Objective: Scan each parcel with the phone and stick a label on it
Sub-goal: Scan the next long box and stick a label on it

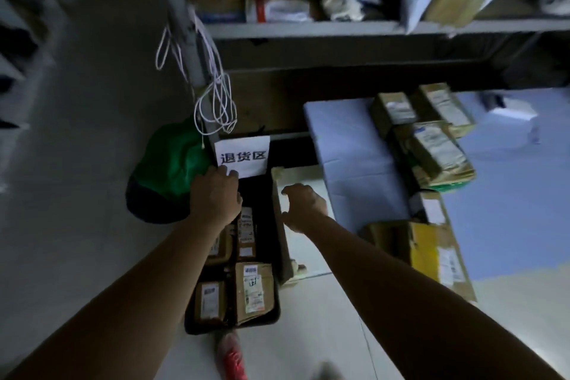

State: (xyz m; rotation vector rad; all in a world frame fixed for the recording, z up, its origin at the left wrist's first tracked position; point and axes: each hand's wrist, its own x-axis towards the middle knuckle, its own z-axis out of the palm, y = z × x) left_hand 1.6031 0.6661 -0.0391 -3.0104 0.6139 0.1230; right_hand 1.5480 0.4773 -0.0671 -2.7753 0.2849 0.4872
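left hand on far-left corner of black bin, fingertips at white sign, grip unclear | right hand spread, empty, over bin's right wall | hands apart | labelled parcels inside bin | more parcels right of bin on blue table | green bag left of bin

4 pkgs in 1 black bin, 1 sign, 1 green bag.
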